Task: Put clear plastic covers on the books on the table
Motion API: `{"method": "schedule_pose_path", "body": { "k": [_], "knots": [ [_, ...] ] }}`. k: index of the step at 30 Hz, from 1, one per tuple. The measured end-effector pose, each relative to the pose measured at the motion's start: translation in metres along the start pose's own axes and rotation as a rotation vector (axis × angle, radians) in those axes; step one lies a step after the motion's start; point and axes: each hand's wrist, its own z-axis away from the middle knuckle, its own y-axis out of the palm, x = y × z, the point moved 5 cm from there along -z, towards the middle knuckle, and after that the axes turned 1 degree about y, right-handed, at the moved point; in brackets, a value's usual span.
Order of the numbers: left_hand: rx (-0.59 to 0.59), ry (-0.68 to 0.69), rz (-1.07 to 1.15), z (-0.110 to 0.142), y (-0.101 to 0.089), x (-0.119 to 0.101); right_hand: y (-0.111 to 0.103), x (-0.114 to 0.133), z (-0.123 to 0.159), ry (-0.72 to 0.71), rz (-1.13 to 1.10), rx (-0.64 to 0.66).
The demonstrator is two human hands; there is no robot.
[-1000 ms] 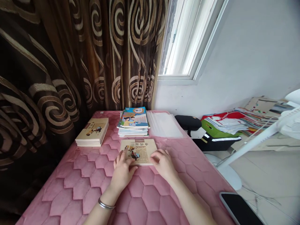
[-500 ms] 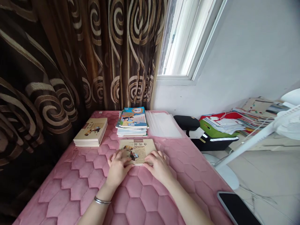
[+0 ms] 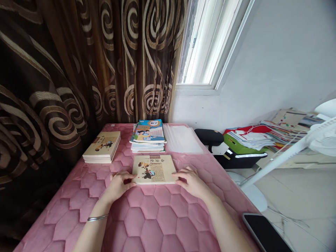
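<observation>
A cream paperback book (image 3: 154,169) with an illustrated cover and vertical title lies flat on the pink quilted table cover (image 3: 152,218). My left hand (image 3: 118,185) lies at its lower left corner, fingertips on the cover, not gripping it. My right hand (image 3: 190,182) rests on the quilting with its fingertips against the book's right edge. A thin silver bangle (image 3: 97,218) circles my left wrist. Farther off, a stack of matching paperbacks (image 3: 102,147) sits to the left, and a pile of textbooks with blue covers (image 3: 148,136) stands straight ahead.
Clear plastic sleeves (image 3: 181,139) lie beside the textbooks. A patterned brown curtain (image 3: 118,59) hangs along the left and far sides. A black phone (image 3: 265,232) lies at the front right corner. Beyond the right edge are a white fan (image 3: 322,140) and piled papers (image 3: 252,138).
Both hands have slid outward from the book's cover to its side edges. The book has turned slightly and looks squarer to the table.
</observation>
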Motion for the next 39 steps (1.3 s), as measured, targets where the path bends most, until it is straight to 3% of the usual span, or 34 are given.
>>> {"method": "schedule_pose_path", "body": {
  "k": [8, 11, 14, 19, 23, 30, 35, 39],
  "knots": [
    [0.04, 0.036, 0.11, 0.0, -0.001, 0.003, 0.0, -0.005, 0.0, -0.011, -0.045, 0.033],
    [0.024, 0.0, 0.016, 0.003, -0.003, -0.004, 0.0, -0.005, 0.002, 0.019, -0.038, 0.038],
    [-0.084, -0.046, -0.165, 0.006, 0.0, -0.022, 0.0, 0.007, 0.001, 0.078, 0.017, -0.007],
    [-0.191, 0.037, -0.303, 0.004, 0.033, -0.065, 0.019, 0.049, -0.006, 0.096, 0.128, -0.116],
    [-0.204, 0.061, -0.288, -0.001, 0.051, -0.077, 0.04, 0.071, -0.013, 0.025, 0.156, -0.175],
    [-0.235, 0.051, -0.25, 0.0, 0.046, -0.068, 0.044, 0.066, -0.014, 0.05, 0.159, -0.234],
    [-0.225, -0.056, -0.231, 0.002, 0.034, -0.044, 0.027, 0.043, -0.008, 0.169, 0.122, -0.188],
    [-0.118, -0.061, -0.182, 0.002, 0.019, -0.025, 0.011, 0.02, -0.005, 0.235, 0.052, -0.121]
  ]
}}
